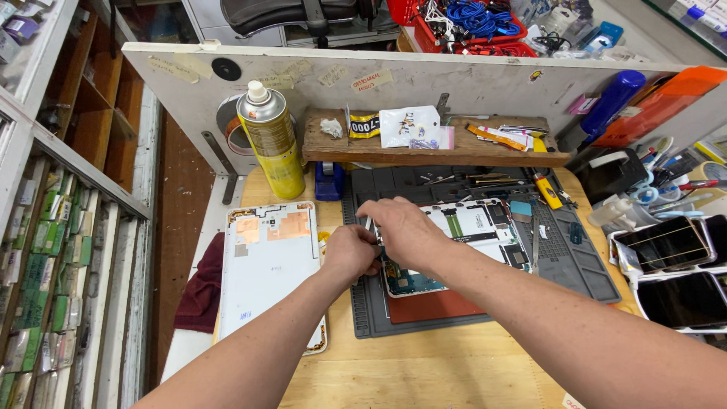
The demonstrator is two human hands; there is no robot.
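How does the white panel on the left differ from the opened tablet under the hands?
The white panel lies on the bare wooden table, untouched; the opened tablet lies on the grey mat with the left hand and right hand on it. The panel is mostly plain white with copper patches; the tablet shows boards and cables. Both are flat and rectangular.

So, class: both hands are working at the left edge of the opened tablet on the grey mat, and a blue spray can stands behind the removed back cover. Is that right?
Not quite: the spray can is yellow, not blue, as the head view shows. Otherwise correct: the left hand and right hand work at the opened tablet on the grey mat, and the can stands behind the back cover.
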